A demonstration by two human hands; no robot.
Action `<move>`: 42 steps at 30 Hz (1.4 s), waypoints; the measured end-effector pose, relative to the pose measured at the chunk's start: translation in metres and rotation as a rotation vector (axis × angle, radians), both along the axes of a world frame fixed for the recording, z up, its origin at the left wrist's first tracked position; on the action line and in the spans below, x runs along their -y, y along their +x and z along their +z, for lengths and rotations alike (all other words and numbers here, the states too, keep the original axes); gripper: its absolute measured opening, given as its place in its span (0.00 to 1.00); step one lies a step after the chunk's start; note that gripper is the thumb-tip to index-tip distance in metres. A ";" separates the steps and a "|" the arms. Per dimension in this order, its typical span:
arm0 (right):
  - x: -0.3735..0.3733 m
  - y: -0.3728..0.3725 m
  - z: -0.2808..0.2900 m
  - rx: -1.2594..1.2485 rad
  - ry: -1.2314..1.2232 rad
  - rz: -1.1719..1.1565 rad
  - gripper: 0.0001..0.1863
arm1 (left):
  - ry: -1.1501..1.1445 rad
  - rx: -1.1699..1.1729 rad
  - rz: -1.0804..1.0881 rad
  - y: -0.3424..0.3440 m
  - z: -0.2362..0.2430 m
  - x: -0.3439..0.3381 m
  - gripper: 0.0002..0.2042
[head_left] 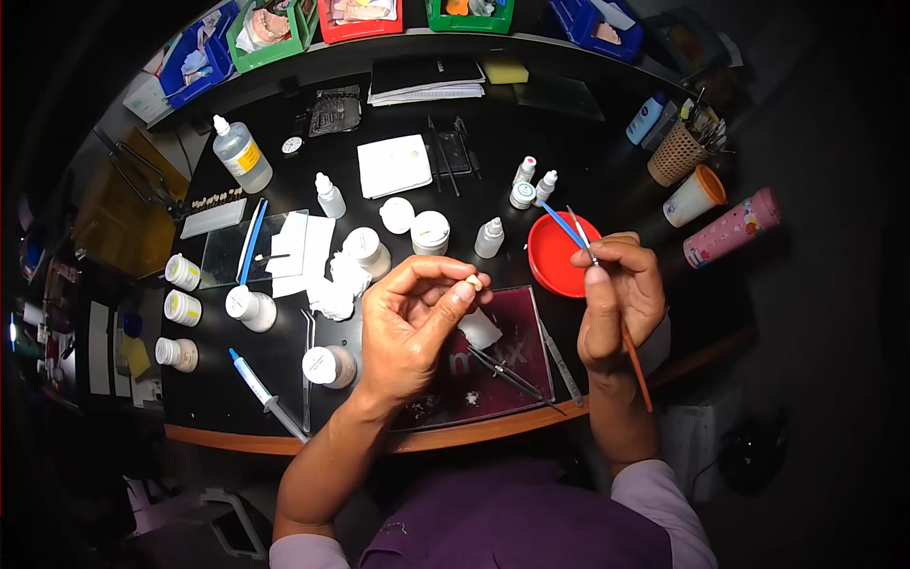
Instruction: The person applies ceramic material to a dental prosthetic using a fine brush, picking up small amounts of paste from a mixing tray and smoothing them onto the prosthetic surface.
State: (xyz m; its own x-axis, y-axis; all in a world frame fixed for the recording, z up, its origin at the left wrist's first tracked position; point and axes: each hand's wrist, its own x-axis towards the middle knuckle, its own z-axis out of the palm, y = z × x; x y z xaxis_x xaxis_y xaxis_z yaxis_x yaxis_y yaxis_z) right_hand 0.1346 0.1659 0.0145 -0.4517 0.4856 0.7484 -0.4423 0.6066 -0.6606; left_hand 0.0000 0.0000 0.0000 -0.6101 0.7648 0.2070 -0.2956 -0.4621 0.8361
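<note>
Between the thumb and fingertips of my left hand [412, 318] is a small tooth-coloured dental crown [474, 283], held above a dark red mat [517, 332]. My right hand [621, 294] pinches a thin brush [635, 365] by its metal part; the brown handle slants down past the palm and the fine tip points up and left. The brush tip lies over a red bowl [559, 261]. A blue stick [566, 225] leans across the bowl, its lower end close to my right fingers; whether they touch it I cannot tell. Black tweezers [517, 379] rest on the mat.
White jars [249, 308] and dropper bottles [489, 237] stand left and centre. A syringe [265, 394] lies front left. Along the back are coloured bins [275, 33] with dental models; at right stand a brush holder [678, 155], a cup [695, 196] and a pink bottle [732, 228].
</note>
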 end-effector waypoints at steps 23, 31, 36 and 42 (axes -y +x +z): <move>-0.014 0.001 0.007 0.008 -0.058 -0.109 0.05 | -0.023 -0.013 0.036 -0.003 0.002 0.001 0.07; 0.007 -0.009 0.010 0.067 0.079 -0.068 0.07 | -0.051 0.026 -0.008 -0.003 0.005 0.003 0.07; 0.013 -0.009 0.012 0.033 0.187 0.021 0.09 | -0.010 0.077 -0.063 -0.003 0.003 0.003 0.07; 0.018 -0.017 0.012 0.167 0.464 -0.305 0.08 | 0.056 0.119 -0.112 -0.003 0.000 0.001 0.08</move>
